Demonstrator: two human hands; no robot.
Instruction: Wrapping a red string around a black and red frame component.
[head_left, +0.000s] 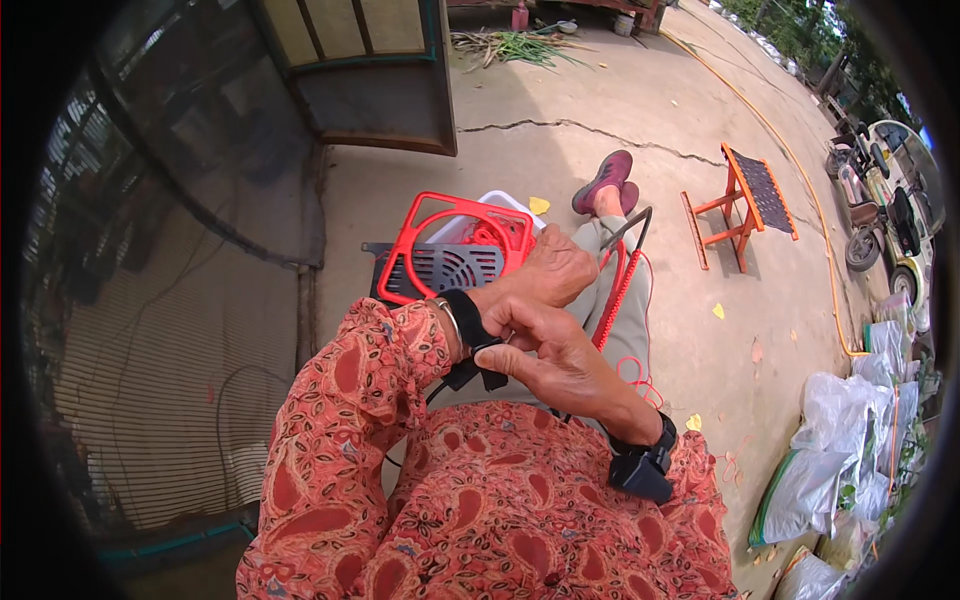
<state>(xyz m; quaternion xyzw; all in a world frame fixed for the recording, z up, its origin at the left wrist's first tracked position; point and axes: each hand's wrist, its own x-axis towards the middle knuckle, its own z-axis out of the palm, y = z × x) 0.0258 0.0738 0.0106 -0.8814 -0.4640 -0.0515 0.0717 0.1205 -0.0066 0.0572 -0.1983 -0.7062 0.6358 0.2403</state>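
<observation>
My left hand (560, 265) reaches out over my lap, back upward and fingers curled in. Its palm side is hidden, so I cannot see whether anything is in it. A black wrist strap (466, 318) goes round my left wrist, beside a silver bangle (450, 322). My right hand (540, 350) crosses over and pinches the strap between thumb and fingers. On my right wrist sits another black strap with a dark block (642, 472). Close to my left hand, a dark frame wound with red cord (620, 290) rests along my legs.
Ahead lie a red plastic frame (408, 212), a grey slotted panel (440, 265) and a white basket (510, 203). A folding stool (757, 190) stands to the right. A screen door (380, 100) is at the left, plastic bags (825, 430) at the right.
</observation>
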